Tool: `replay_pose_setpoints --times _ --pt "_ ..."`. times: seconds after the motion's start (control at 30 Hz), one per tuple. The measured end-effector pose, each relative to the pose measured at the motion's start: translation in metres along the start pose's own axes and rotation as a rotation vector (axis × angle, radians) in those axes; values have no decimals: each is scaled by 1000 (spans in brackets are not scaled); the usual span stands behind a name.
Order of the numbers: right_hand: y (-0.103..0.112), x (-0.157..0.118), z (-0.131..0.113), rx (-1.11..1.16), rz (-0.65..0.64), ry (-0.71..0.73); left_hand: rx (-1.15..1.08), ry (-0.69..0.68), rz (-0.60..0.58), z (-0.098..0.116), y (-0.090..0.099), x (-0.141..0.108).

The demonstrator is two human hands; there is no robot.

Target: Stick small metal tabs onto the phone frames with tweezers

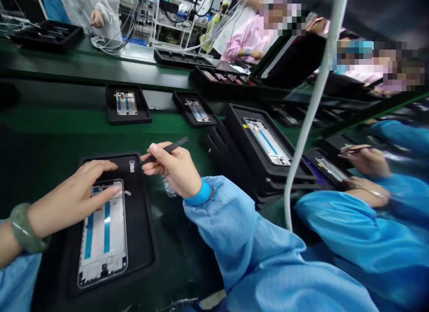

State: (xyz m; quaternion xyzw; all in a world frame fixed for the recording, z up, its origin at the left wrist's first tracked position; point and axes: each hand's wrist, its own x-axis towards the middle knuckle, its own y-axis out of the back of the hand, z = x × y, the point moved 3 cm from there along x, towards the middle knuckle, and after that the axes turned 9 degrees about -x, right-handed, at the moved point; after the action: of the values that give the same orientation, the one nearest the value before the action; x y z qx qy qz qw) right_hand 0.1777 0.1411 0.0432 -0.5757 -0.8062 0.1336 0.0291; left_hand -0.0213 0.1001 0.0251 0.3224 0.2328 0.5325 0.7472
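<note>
A phone frame point(100, 236) with two blue strips lies in a black foam tray point(142, 231) in front of me. My left hand point(72, 193) is stretched flat over its upper end, thumb on the frame and fingers reaching across the tray. A green bangle point(25, 227) circles that wrist. Just right of the tray's top edge, my right hand point(176, 164) pinches black tweezers point(176, 145), their tips pointing left. Close to the tips, a small pale part point(132, 166) sits in the tray, and a little white scrap point(128, 193) lies beside the frame.
A stack of black trays point(234, 164) stands to the right, a phone frame point(268, 142) on top. Two more trays point(144, 117) point(191, 117) hold frames farther back. A white cable point(311, 111) hangs down. A co-worker's hand point(368, 160) works at far right.
</note>
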Motion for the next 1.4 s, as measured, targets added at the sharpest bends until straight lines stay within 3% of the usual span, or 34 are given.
replay_pose_setpoints --times 0.1,0.2,0.4,0.57,1.4 --pt "-12 8 10 102 -90 -95 168 -89 -18 -36 2 -14" --pt "-25 14 28 150 -142 -180 145 -117 5 -53 -6 -28" --pt "-47 17 62 -4 -74 -176 67 -95 198 -41 -23 -52" --pt "-56 17 70 -162 -62 -153 69 -101 252 -35 -24 -57" --pt "-55 15 70 -271 -71 -167 63 -80 242 -35 -22 -57"
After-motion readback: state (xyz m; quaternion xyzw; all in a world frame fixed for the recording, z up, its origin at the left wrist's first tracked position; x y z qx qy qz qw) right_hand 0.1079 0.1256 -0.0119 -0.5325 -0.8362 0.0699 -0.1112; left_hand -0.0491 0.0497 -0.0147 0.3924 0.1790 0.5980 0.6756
